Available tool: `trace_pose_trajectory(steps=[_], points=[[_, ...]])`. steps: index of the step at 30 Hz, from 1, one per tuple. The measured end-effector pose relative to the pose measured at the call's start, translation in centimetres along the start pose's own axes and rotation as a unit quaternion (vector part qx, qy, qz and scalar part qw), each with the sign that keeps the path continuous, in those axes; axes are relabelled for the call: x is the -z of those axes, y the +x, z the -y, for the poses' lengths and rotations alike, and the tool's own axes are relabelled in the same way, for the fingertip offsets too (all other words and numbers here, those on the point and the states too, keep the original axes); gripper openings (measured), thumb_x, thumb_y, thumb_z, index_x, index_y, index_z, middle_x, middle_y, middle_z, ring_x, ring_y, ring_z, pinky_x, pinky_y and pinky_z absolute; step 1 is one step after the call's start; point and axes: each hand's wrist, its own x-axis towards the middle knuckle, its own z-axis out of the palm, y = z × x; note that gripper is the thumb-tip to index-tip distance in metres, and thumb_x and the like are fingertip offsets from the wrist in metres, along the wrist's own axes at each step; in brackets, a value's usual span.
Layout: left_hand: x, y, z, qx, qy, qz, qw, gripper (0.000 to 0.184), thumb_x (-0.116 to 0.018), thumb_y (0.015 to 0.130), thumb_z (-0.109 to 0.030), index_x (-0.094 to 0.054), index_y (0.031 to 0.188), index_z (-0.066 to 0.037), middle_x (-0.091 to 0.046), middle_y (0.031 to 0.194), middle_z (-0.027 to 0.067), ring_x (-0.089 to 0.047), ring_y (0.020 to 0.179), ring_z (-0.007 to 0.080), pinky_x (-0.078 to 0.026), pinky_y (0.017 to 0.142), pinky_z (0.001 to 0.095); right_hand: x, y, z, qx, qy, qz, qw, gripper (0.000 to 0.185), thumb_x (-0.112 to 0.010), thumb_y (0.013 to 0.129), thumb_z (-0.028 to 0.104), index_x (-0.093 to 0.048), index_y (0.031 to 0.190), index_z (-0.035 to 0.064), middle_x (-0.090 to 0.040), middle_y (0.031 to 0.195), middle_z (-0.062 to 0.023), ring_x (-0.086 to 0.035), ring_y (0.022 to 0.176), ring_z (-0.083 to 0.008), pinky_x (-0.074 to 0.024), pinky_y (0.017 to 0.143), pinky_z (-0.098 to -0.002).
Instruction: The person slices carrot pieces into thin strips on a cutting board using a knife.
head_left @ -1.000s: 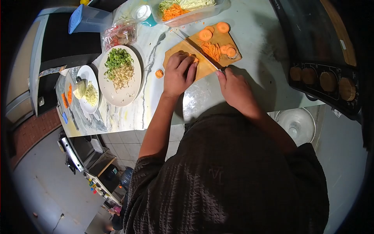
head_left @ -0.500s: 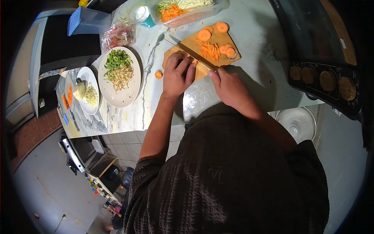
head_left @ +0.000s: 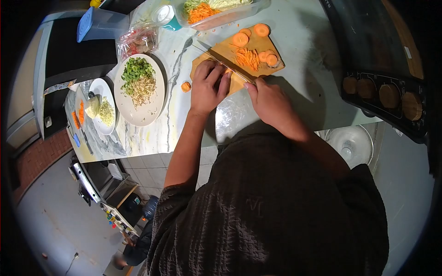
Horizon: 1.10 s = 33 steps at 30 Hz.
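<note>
Head view: carrot piece (head_left: 227, 71) on wooden cutting board (head_left: 269, 44), pinned beneath bunched fingertips of left hand (head_left: 206, 91); right hand (head_left: 272, 105) closed around handle of kitchen knife (head_left: 221, 60). Probably light, stiff, slick where cut; best gripped low on both sides, fingertips tucked back.

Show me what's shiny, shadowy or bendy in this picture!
Head view: edges curve and darken into black corners; glare whitens the table just below the cutting board; a shadow lies right of the right hand; the far person's head looks blurred.
</note>
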Motion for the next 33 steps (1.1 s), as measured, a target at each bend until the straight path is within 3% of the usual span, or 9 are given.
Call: trace_pose_trajectory(steps=[15, 21, 33], points=[[0.0, 0.0, 0.1, 0.000, -0.006, 0.003, 1.000, 0.018, -0.072, 0.078, -0.011, -0.066, 0.092, -0.002, -0.060, 0.093, 0.0134, -0.057, 0.092, 0.0322, -0.046, 0.081, 0.0401, 0.6, 0.9, 0.2, -0.027, -0.005, 0.065, 0.998, 0.046, -0.042, 0.098, 0.042, -0.057, 0.097, -0.0018, -0.066, 0.086, -0.0269, -0.064, 0.084, -0.0453, -0.0504, 0.075, -0.0530], [0.1, 0.0, -0.1, 0.001, -0.004, 0.000, 1.000, 0.017, -0.071, 0.077, -0.009, -0.067, 0.093, -0.003, -0.059, 0.092, 0.0124, -0.057, 0.094, 0.0322, -0.047, 0.081, 0.0396, -0.9, 1.6, 0.1, -0.003, 0.000, 0.011, 1.000, 0.043, -0.044, 0.099, 0.038, -0.054, 0.096, -0.0042, -0.064, 0.080, -0.0286, -0.062, 0.079, -0.0476, -0.0479, 0.071, -0.0555], [0.0, -0.1, 0.1, -0.004, -0.005, 0.010, 1.000, 0.018, -0.071, 0.078, -0.011, -0.067, 0.094, -0.004, -0.061, 0.098, 0.0127, -0.058, 0.096, 0.0316, -0.047, 0.084, 0.0393, 0.6, -0.3, -0.9, -0.015, -0.042, -0.003, 0.999, 0.042, -0.045, 0.098, 0.039, -0.057, 0.094, -0.0009, -0.065, 0.076, -0.0256, -0.063, 0.077, -0.0456, -0.0492, 0.070, -0.0543]])
